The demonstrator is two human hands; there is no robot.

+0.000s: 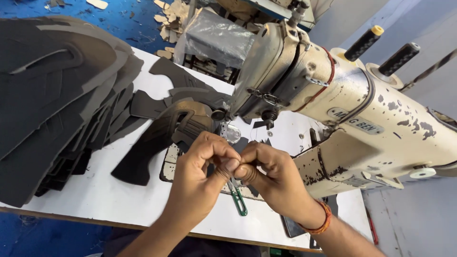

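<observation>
Two hands meet just in front of the sewing machine (333,109): your left hand (200,171) and right hand (271,178) pinch fingertips together on something too thin to make out (likely thread). A green-handled snip (236,195) hangs below your left hand, seemingly hooked on a finger; I judge it could slip or nick you this close to the needle. Count: one machine, two black spools (381,52) behind it, one big stack of dark cut pieces (57,104) left of it.

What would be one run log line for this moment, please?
left hand: pinching at right hand fingertips | green snips: under hands | sewing machine: behind | dark cut pieces: stacked left
</observation>
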